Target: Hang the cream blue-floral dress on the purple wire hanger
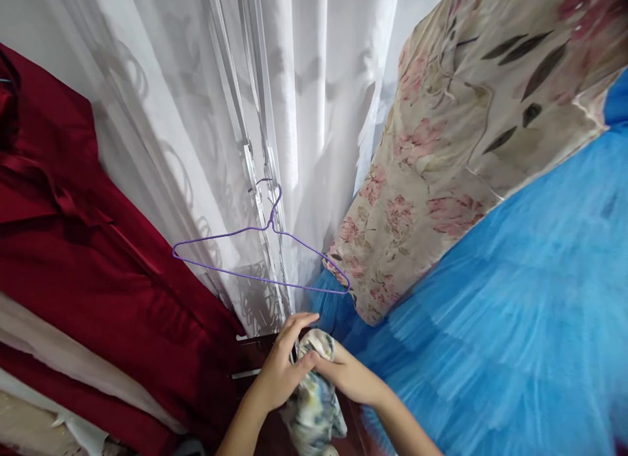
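White curtains are filling the back of the room. A ruffled blue tulle skirt is spreading at right, a dark red garment is hanging at left, and a floral dress is overlying the blue. A dark surface is showing below. A purple hanger is hanging beyond the hands. The patterned cloth is lying between the hands: the right hand is grasping its gathered top, fingers partly hidden, while the left hand's fingers are arching loosely alongside.
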The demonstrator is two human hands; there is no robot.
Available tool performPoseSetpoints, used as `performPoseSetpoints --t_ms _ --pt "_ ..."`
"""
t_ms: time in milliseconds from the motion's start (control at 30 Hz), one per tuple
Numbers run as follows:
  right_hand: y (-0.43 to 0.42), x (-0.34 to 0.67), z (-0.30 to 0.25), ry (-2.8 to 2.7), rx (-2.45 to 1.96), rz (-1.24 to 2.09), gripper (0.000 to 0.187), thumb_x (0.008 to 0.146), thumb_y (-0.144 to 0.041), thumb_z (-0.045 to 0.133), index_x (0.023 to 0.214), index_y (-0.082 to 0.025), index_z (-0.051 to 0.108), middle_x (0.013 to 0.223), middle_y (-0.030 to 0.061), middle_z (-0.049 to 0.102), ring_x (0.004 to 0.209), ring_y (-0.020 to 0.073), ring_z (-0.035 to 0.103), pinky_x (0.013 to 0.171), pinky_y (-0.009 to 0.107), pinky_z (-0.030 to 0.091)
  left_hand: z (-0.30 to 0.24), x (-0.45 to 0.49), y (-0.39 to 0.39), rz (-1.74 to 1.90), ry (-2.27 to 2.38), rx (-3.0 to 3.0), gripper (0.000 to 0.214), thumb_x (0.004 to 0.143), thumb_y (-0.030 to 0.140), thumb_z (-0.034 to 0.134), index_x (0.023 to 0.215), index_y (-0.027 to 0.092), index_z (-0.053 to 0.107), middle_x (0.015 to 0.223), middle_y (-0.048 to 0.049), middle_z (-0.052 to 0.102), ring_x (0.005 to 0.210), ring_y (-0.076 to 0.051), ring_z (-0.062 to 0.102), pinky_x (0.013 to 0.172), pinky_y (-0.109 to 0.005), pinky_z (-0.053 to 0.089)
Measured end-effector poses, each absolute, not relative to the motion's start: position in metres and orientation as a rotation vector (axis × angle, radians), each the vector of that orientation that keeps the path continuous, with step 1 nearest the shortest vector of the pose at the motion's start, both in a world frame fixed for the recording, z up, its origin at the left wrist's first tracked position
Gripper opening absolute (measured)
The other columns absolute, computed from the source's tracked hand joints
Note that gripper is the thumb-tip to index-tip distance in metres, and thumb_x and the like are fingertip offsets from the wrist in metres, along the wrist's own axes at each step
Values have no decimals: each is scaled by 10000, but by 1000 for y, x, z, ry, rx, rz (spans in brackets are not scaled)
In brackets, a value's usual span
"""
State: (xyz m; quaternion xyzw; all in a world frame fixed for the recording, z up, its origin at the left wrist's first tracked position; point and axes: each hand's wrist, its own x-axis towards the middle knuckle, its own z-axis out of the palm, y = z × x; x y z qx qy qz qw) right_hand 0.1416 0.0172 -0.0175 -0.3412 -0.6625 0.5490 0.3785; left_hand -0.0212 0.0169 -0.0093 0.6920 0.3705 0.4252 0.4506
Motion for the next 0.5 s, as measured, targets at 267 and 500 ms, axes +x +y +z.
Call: performPoseSetpoints --t_ms 267,500 --pt "42 233 48 -1710 -1140 1016 197 720 -268 707 578 -173 610 570 11 570 538 160 498 510 270 390 -37 -60 8 723 996 1742 270 807 454 670 862 206 763 845 -61 731 829 -249 651 810 -319 517" --pt "136 201 91 -1557 -928 1048 180 767 -345 652 815 -174 683 767 17 664 740 188 611 689 287 477 8 -103 44 1131 1138 1735 260 908 378 550 911 159 691 830 -38 679 792 -194 607 712 -244 464"
